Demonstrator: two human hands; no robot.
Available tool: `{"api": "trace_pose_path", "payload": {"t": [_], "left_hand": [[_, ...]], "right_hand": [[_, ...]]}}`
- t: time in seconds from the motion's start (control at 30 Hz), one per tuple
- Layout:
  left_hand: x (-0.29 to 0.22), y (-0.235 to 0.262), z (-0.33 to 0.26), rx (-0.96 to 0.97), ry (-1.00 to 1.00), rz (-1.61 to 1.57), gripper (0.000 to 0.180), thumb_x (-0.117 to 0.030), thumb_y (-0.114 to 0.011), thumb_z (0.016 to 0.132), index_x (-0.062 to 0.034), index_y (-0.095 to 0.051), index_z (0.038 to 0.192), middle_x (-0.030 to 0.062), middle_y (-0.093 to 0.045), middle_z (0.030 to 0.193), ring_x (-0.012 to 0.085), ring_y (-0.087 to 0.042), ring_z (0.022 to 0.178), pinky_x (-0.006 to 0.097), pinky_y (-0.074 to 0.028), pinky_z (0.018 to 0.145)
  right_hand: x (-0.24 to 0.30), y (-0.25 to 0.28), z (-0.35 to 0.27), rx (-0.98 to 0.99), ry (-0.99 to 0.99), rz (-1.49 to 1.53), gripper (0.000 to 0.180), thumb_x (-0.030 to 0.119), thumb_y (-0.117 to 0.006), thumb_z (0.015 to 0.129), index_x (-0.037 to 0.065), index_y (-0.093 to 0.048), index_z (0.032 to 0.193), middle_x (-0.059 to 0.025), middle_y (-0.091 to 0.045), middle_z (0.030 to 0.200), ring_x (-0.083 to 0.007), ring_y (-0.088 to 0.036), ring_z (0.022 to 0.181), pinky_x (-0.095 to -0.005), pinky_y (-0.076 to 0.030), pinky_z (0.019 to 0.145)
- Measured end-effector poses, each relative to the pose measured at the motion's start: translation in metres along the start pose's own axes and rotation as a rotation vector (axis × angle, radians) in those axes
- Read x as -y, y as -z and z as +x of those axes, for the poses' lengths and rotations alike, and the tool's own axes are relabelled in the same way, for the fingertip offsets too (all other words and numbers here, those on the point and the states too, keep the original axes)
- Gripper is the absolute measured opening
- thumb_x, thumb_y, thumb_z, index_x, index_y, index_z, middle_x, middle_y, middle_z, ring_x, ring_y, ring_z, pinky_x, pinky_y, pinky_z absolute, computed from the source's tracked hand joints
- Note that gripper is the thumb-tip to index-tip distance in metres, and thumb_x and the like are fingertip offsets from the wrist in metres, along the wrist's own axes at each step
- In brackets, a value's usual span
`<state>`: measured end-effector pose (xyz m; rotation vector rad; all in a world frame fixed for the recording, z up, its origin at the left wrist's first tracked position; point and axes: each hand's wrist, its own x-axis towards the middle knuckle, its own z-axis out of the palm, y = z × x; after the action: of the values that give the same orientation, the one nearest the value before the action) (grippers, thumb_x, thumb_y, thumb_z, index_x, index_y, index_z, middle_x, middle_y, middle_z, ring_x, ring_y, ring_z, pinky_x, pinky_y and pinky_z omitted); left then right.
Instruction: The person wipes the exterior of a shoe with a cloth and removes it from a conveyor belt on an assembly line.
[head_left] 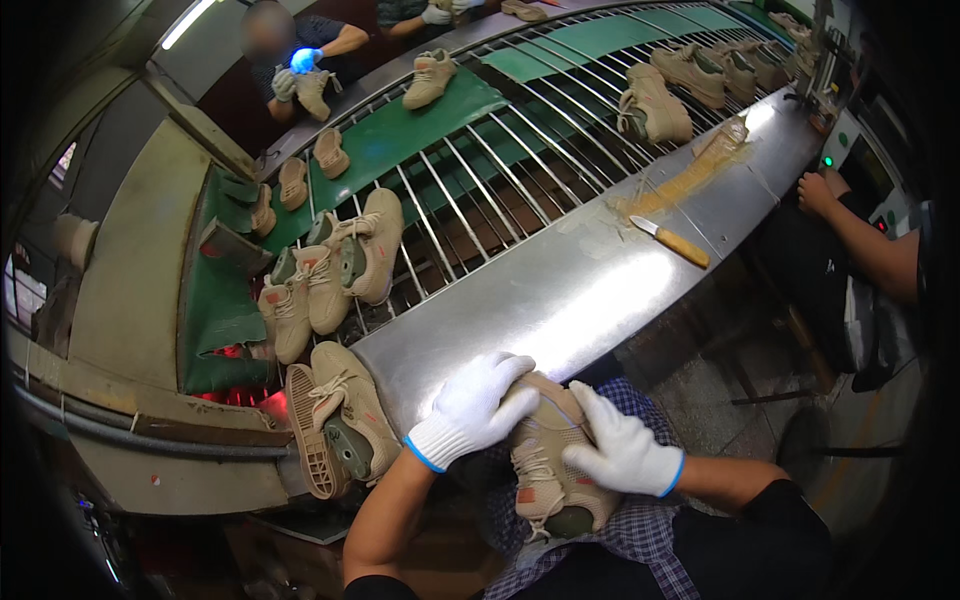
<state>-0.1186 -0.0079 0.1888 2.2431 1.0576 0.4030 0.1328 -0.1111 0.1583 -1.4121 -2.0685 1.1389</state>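
Over my lap, a beige knit sneaker point(550, 445) with loose laces and an olive lining is held between both hands, its toe pointing away from me. My left hand point(475, 408), in a white knit glove with a blue cuff edge, closes on the toe from the left. My right hand point(622, 440), gloved the same way, presses along the shoe's right side with its fingers reaching toward the toe. Past the hands lies the bare metal ledge point(470, 340). The underside of the sneaker is hidden.
A knife point(672, 243) with a wooden handle lies on the ledge near yellowish tape. Beige sneakers point(325, 270) and a tilted pair point(342, 420) sit at left. Beyond runs a rod conveyor point(470, 190) with green sheets point(410, 120). Co-workers work across it and at right.
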Motion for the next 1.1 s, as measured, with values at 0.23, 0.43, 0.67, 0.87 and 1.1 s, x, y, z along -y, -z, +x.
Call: {"api": "trace_pose_path", "payload": {"t": [0.23,0.43,0.67,0.87,1.1], "left_hand": [[-0.011,-0.022,0.01,-0.097,0.031,0.098,0.028,-0.024,-0.059,0.103,-0.0086,-0.078,0.088,0.0142,-0.074,0.084,0.0366,-0.071,0.08,0.046,-0.056,0.075],[-0.011,-0.024,0.011,-0.13,0.099,0.182,0.034,-0.027,-0.06,0.103,-0.0075,-0.076,0.081,0.0169,-0.073,0.08,0.0387,-0.071,0.078,0.048,-0.056,0.072],[-0.016,-0.024,0.019,-0.018,0.209,0.217,0.037,-0.032,-0.055,0.106,-0.0109,-0.08,0.088,0.0144,-0.076,0.085,0.0376,-0.072,0.081,0.045,-0.057,0.075],[-0.015,-0.047,0.008,-0.647,0.389,-0.558,0.046,-0.036,-0.052,0.11,0.0015,-0.075,0.097,0.0158,-0.075,0.091,0.0309,-0.073,0.08,0.042,-0.059,0.08],[0.004,-0.078,-0.011,-0.835,0.5,-1.066,0.056,-0.043,-0.04,0.115,0.0033,-0.072,0.11,0.0148,-0.073,0.106,0.0226,-0.067,0.102,0.036,-0.051,0.1]], "right_hand": [[-0.074,-0.011,0.051,-0.223,0.764,-0.012,0.056,0.033,-0.066,0.103,-0.002,-0.051,0.145,-0.0174,-0.071,0.102,-0.0346,-0.073,0.077,-0.0404,-0.063,0.065],[-0.021,0.02,0.043,-0.044,0.417,-0.096,0.064,0.013,-0.066,0.094,-0.004,-0.046,0.153,-0.0175,-0.076,0.107,-0.0321,-0.075,0.08,-0.0391,-0.062,0.065],[-0.01,0.039,0.036,0.251,0.344,-0.168,0.072,0.024,-0.067,0.099,-0.007,-0.037,0.157,-0.022,-0.071,0.101,-0.0359,-0.074,0.081,-0.0421,-0.061,0.066],[-0.019,0.036,0.01,0.267,0.396,-0.193,0.098,0.063,-0.07,0.095,0.006,-0.032,0.164,-0.03,-0.058,0.136,-0.0446,-0.073,0.097,-0.0453,-0.062,0.08],[0.028,0.046,0.072,0.262,0.285,-0.198,0.082,0.06,-0.07,0.095,0.013,-0.047,0.158,-0.0241,-0.062,0.143,-0.0389,-0.07,0.118,-0.0446,-0.06,0.094]]}}
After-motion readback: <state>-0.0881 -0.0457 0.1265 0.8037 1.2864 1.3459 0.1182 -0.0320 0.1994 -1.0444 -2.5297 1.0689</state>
